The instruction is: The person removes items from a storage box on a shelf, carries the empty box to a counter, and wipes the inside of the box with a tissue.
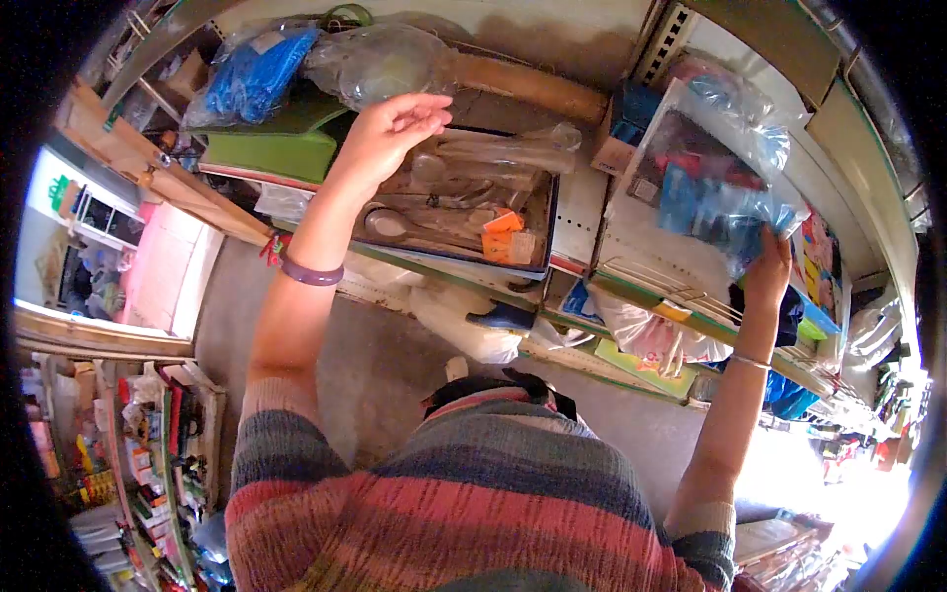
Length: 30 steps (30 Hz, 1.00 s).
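Note:
My left hand [395, 138] is raised over the left part of a dark-rimmed tray [548, 222], its fingers apart and slightly curled, holding nothing. In the tray lie wooden spoons or ladles in clear plastic [493, 153], a round-ended one [387, 223] and orange labels [503, 237]. On the right, my right hand [774, 259] pinches the lower edge of a clear plastic bag [715, 212] with blue and red contents, over a pale shelf surface. Its thumb and fingertips are partly hidden by the plastic.
Blue bagged goods [258, 74] and a green case [271, 148] are at the upper left. Behind the tray lies a brown roll [533, 84]. A small box [626, 128] stands between tray and bag. Wire rails [671, 286] edge the shelf; white bags [459, 316] sit lower down.

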Tool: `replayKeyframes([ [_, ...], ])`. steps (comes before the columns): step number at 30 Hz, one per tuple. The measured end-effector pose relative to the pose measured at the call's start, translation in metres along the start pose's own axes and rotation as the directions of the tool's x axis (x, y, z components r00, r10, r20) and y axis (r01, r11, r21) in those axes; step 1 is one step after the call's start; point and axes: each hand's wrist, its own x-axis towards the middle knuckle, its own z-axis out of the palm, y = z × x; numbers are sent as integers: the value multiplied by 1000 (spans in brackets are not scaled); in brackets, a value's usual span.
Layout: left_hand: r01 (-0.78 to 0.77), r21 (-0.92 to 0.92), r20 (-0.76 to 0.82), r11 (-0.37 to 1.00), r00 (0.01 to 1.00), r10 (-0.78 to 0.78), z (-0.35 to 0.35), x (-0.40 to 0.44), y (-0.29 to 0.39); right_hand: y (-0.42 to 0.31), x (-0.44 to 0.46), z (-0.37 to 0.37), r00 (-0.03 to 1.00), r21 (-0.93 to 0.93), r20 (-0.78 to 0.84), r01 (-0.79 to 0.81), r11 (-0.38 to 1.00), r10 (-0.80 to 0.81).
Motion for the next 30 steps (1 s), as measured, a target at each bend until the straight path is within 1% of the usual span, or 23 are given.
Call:
replayKeyframes([
  [1,29,19,-8,999,1000,-29,-3,-3,-2,9,0,2,995,93,23,-95,991,94],
  [2,40,95,0,995,999,-40,-7,-6,-5,17,2,6,977,180,20,-211,961,211],
  [4,62,244,11,968,998,-66,-16,-13,-14,41,10,3,945,132,87,-326,936,316],
  [5,50,302,19,952,998,-59,-20,-18,-19,46,9,4,979,-128,-77,-196,972,187],
  [6,37,359,28,933,998,-50,-23,-25,-26,28,5,4,980,-394,-199,-89,915,10],
  [7,22,414,37,910,999,-40,-26,-30,-33,5,2,2,944,-638,-266,-21,770,-194],
  [8,1,544,59,839,998,-39,-28,-34,-41,-26,2,-5,943,-610,-310,-101,786,-120],
  [9,-43,674,70,737,998,-6,-25,-39,-38,-47,3,-5,886,-648,-329,40,760,-327],
  [11,-113,855,126,506,992,10,-19,-47,-37,-101,7,8,847,-719,-278,129,683,-452],
  [12,-123,848,167,516,985,-40,-17,-48,-40,-117,9,25,880,-560,-159,293,775,-447],
  [13,-205,878,225,432,974,6,-17,-47,-53,-137,6,43,886,-360,-40,419,834,-462],
  [14,-224,888,231,402,972,31,-15,-47,-65,-181,-11,64,970,-82,188,173,981,-155],
  [15,-241,896,237,372,970,57,-13,-46,-72,-201,-14,93,898,-257,435,186,948,-58],
  [16,-215,911,226,351,974,10,-11,-44,-68,-193,-18,127,698,-1,383,655,756,-605],
  [18,-163,939,198,303,976,-86,-5,-41,-56,-212,-33,172,567,-70,460,791,608,-684],
  [21,-37,960,98,279,973,-209,1,-43,-45,-217,-30,218,460,-45,521,856,515,-719],
  [22,-79,940,140,331,976,-165,-2,-42,-56,-221,-28,223,457,-76,533,864,498,-712],
  [24,-105,918,147,382,986,-82,-2,-45,-61,-228,-24,231,452,-138,559,877,459,-695],
  [25,-120,905,151,407,988,-43,-1,-47,-64,-230,-23,234,450,-140,584,876,462,-676],
  [26,-162,881,152,444,987,58,-3,-47,-75,-230,-22,237,448,-142,607,874,465,-656],
  [27,-155,879,150,452,988,48,-2,-47,-71,-233,-21,237,447,-146,629,871,469,-636],
  [29,-139,873,143,467,989,28,0,-49,-61,-238,-22,236,478,-141,654,839,526,-586],
  [30,-182,867,163,464,983,81,-1,-50,-64,-243,-22,235,490,-137,666,822,553,-562],
])
